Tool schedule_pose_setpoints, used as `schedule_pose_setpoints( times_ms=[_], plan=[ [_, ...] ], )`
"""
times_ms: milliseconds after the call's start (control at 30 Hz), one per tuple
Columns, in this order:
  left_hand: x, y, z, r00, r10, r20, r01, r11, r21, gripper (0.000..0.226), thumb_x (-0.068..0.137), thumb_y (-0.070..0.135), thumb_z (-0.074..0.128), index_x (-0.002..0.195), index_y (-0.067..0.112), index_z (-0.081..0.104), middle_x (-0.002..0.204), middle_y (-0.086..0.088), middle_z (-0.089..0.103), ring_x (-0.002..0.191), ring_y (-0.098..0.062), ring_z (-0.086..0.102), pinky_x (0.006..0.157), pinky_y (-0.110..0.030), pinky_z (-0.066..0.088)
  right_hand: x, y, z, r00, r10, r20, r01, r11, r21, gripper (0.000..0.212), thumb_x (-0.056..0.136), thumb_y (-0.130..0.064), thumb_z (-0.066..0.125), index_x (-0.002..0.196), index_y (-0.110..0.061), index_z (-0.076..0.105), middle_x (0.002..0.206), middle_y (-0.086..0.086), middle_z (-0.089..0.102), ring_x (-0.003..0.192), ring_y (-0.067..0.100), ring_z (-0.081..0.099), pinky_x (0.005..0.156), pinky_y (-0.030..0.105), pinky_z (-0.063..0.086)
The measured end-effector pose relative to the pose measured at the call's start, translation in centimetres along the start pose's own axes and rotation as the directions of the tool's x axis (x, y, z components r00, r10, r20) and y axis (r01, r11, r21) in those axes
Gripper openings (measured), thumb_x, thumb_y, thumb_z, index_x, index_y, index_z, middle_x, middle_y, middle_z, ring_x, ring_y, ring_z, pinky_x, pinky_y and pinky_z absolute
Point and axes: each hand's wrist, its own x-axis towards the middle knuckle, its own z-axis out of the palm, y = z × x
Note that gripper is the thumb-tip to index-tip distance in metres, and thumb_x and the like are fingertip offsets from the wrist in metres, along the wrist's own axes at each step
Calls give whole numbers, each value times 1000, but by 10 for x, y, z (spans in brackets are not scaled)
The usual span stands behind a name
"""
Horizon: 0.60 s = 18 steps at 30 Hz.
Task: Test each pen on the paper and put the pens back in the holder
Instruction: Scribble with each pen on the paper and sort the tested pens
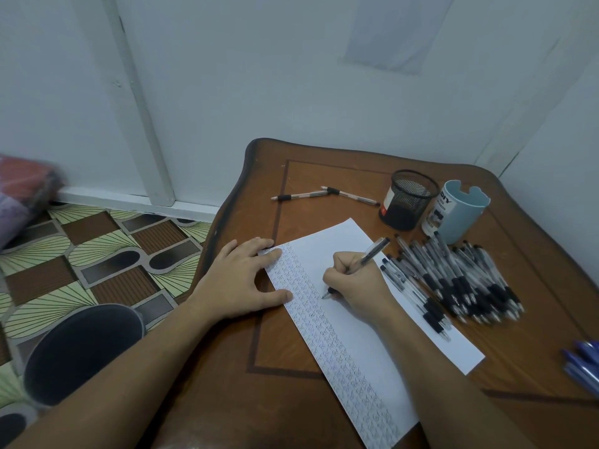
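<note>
A white sheet of paper (363, 322) lies on the wooden table (291, 400), its left strip filled with small ink marks. My right hand (355, 283) grips a clear black pen (372, 254) with its tip touching the paper. My left hand (243, 280) lies flat, fingers spread, pressing the paper's left edge. A pile of black pens (460, 283) lies to the right, partly on the paper. A black mesh holder (406, 199) and a light blue holder (455, 209) stand at the back right.
Two pens (324, 194) lie apart at the table's far side. Blue pens (583, 364) show at the right edge. A dark bin (81, 351) stands on the patterned floor to the left. White walls close in behind the table and to its right.
</note>
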Motion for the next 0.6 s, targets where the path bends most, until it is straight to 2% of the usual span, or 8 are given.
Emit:
schedule_pose_setpoints(
  times_ms=[100, 200, 267, 333, 400, 467, 533, 600],
  plan=[
    [0, 0, 0, 1000, 4, -6, -4, 1000, 3, 107, 57, 92, 22, 147, 34, 34, 156, 14, 23, 144, -7, 15, 118, -36, -2, 1, 3, -1, 1000, 10, 1, -10, 1000, 14, 44, 80, 7, 59, 55, -10, 27, 61, 9, 24, 49, 12, 41, 49, 26, 47],
    [1, -1, 1, 1000, 3, 1, -3, 1000, 7, 116, 51, 98, 18, 147, 34, 33, 156, 14, 23, 144, -7, 15, 118, -37, -2, 2, 2, 0, 999, 2, -47, -2, 1000, -5, 39, 83, 2, 60, 56, -8, 33, 59, 10, 32, 53, 12, 47, 55, 29, 48],
    [1, -1, 2, 1000, 6, 2, -6, 1000, 4, 123, 47, 102, 8, 147, 34, 34, 156, 14, 23, 144, -8, 15, 118, -38, -2, 5, 1, -4, 991, 35, -133, -17, 991, 131, 42, 88, 1, 60, 54, -13, 40, 52, 2, 44, 49, 12, 49, 54, 29, 46],
    [2, -2, 2, 1000, 8, -1, -8, 1000, -1, 124, 47, 102, 5, 147, 34, 34, 156, 14, 24, 144, -8, 16, 118, -38, -2, 7, -5, -8, 979, 78, -186, -27, 965, 259, 45, 99, -11, 54, 54, -12, 47, 53, 2, 50, 50, 11, 47, 53, 26, 41],
    [2, -1, 1, 1000, 6, -2, -6, 1000, 0, 125, 46, 102, 4, 147, 34, 34, 156, 14, 24, 144, -8, 16, 118, -38, -1, 7, -10, -10, 971, 134, -198, -58, 936, 348, 48, 104, -36, 44, 62, -14, 50, 51, 3, 47, 47, 12, 43, 49, 25, 37],
    [2, -1, 1, 1000, 4, 5, -5, 1000, 11, 126, 44, 102, 2, 147, 35, 33, 156, 15, 23, 144, -7, 15, 118, -37, -2, 5, -13, -11, 969, 159, -191, -68, 909, 412, 43, 99, -55, 36, 79, -20, 51, 44, 2, 41, 39, 14, 36, 41, 24, 31],
    [2, -2, 1, 1000, 3, 9, -3, 1000, 15, 126, 45, 102, 3, 147, 35, 32, 156, 15, 22, 144, -7, 14, 117, -36, -3, 6, -13, -10, 966, 149, -209, -70, 936, 344, 40, 102, -51, 30, 95, -18, 52, 41, 1, 39, 38, 16, 32, 41, 25, 25],
    [2, -2, 1, 1000, 4, 10, -4, 1000, 14, 125, 45, 102, 3, 147, 35, 32, 156, 15, 22, 144, -7, 14, 117, -36, -3, 5, -16, -8, 967, 134, -219, -75, 962, 261, 35, 108, -40, 30, 99, -15, 52, 41, 3, 39, 38, 18, 31, 42, 28, 25]
  ],
)
